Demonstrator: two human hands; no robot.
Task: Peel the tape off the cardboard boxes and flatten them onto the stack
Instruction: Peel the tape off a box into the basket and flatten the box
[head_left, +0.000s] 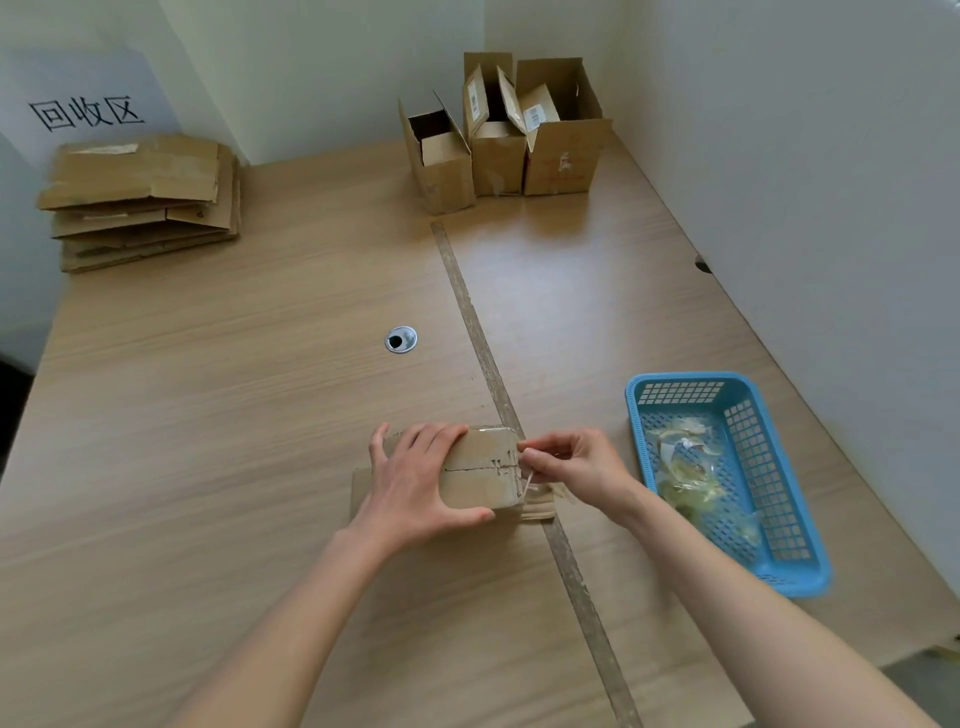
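A small brown cardboard box (483, 470) lies on the wooden table in front of me, its taped seam facing up. My left hand (415, 480) grips the box from the left, fingers over the far edge and thumb on the near side. At the box's right end my right hand (569, 462) pinches a strip of clear tape (527, 480) that is partly lifted off the cardboard. A stack of flattened boxes (140, 200) lies at the far left corner. Three open upright boxes (506, 135) stand at the back of the table.
A blue plastic basket (779, 535) holding crumpled peeled tape sits to the right of my hands. A round cable grommet (400, 340) is set in the table's middle. A worn seam strip (488, 358) runs down the table. Walls close the back and right side.
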